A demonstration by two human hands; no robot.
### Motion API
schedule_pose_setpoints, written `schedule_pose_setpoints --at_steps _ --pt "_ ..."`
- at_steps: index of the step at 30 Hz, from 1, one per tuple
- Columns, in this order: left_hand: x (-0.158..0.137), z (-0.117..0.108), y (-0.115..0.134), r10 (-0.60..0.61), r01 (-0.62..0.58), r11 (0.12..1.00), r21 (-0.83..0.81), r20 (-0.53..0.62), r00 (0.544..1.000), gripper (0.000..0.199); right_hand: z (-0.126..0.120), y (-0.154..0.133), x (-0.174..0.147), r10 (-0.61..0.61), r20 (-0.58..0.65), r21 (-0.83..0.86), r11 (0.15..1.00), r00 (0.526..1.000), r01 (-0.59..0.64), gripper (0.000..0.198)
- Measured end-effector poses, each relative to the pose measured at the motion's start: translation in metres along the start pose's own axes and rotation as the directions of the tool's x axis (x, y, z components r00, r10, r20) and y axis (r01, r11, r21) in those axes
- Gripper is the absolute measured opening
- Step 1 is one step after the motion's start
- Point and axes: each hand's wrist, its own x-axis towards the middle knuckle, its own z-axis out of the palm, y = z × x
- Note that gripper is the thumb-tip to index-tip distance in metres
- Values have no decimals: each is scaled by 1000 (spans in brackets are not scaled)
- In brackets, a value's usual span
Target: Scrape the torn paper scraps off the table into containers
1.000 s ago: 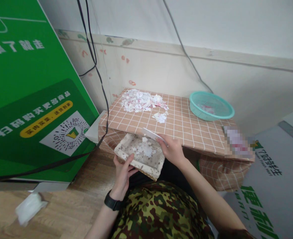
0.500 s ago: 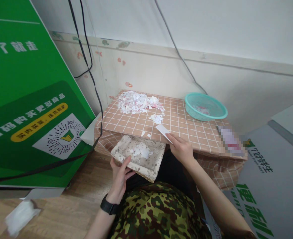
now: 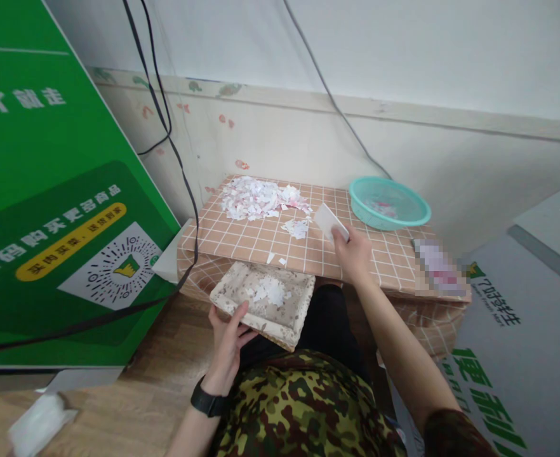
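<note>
Steadying hand: left hand [image 3: 226, 341] clasps the near rim of the tray [image 3: 273, 325]; level is safest — scraps [image 3: 268, 291] lie loose inside;
Front edge: two stray bits [image 3: 271, 258] on the table [image 3: 303, 252], easily lost;
White card [image 3: 328, 221]: pinched in the right hand [image 3: 355, 254]; a low, flat edge should drag cleanly;
Paper: small pile [image 3: 296, 228], then heap [image 3: 251, 198] — short strokes suit.

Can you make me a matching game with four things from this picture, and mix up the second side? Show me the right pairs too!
Things:
1. Tray
2. White card
3. Round basin
4. Big paper heap

Clues:
A. Turquoise
B. Held in the person's right hand
C. At the back left of the checked cloth
D. Held in the person's left hand

Right pairs: 1-D, 2-B, 3-A, 4-C
</note>
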Motion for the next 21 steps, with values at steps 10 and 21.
schedule_pose_setpoints --at_steps 10,21 --pt "-2 4 7 -59 58 998 -9 -37 998 97 31 -23 19 29 90 -87 996 996 -21 37" --pt "-4 6 6 -21 21 1000 -4 -42 999 94 3 -29 -18 -32 146 118 993 989 15 42"
